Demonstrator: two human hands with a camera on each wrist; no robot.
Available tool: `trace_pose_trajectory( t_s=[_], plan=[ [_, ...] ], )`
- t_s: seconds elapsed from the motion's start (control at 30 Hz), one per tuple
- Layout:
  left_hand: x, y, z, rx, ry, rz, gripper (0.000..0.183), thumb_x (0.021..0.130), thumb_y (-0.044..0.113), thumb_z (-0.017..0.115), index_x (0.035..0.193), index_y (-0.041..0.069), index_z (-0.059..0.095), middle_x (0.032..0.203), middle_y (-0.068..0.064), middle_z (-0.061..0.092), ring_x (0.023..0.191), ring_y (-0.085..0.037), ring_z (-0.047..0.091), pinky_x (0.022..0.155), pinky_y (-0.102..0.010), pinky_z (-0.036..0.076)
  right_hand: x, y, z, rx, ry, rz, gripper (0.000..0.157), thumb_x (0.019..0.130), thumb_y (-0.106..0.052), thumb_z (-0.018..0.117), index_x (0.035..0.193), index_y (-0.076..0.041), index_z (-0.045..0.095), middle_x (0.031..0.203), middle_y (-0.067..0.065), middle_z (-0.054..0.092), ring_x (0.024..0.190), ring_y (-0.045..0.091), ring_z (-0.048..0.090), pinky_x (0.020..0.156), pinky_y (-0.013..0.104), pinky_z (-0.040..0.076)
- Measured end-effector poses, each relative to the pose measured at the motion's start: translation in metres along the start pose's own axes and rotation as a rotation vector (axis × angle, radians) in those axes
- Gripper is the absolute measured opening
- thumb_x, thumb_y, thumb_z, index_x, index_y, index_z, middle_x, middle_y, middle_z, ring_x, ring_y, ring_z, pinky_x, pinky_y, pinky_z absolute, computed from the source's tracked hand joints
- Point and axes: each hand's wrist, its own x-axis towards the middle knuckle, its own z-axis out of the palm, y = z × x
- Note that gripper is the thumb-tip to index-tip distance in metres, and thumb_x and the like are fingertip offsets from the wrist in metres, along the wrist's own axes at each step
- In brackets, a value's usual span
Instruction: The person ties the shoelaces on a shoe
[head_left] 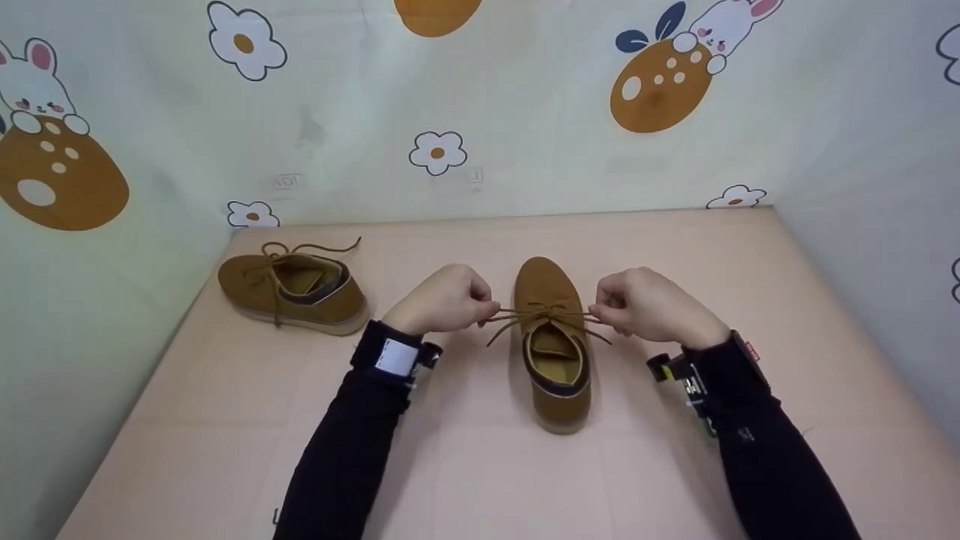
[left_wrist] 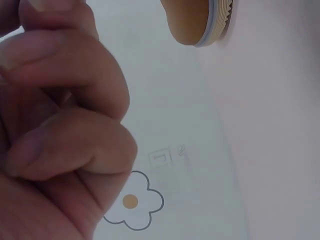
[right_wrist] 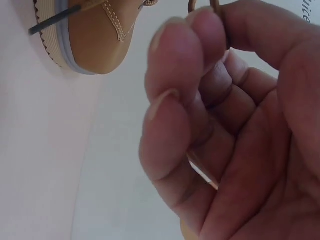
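A brown lace-up shoe (head_left: pixel 551 285) stands on the table with its toe pointing away from me. Over its tongue the shoelace (head_left: pixel 550 313) is crossed into a bow, its loops drawn out to both sides. My left hand (head_left: pixel 448 298) pinches the left loop between thumb and fingers, just beside the shoe. On the other side my right hand (head_left: pixel 651 304) pinches the right loop; the right wrist view shows the brown lace between fingertip and thumb. Both loose lace ends hang down near the shoe's opening. The left wrist view shows curled fingers (left_wrist: pixel 75 145) and the shoe's toe.
A second brown shoe (head_left: pixel 330 304) sits at the left of the table, toe to the left, its lace trailing across it. The pale pink tabletop (head_left: pixel 480 465) meets patterned cloth walls (head_left: pixel 525 97) behind and on both sides.
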Motion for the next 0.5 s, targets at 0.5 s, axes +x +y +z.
trace_pose_trajectory(
  t_s=[0.5],
  plan=[
    [0.0003, -0.0076, 0.0008, -0.01, -0.045, -0.076, 0.031, 0.095, 0.029, 0.064, 0.078, 0.006, 0.077, 0.056, 0.009, 0.058, 0.05, -0.008, 0.046, 0.049, -0.025, 0.035, 0.0025, 0.0063, 0.0032, 0.018, -0.006, 0.076, 0.022, 0.098, -0.022, 0.063, 0.081, -0.009, 0.069, 0.056, -0.004, 0.057, 0.049, 0.011, 0.052, 0.053, 0.029, 0.041]
  ],
)
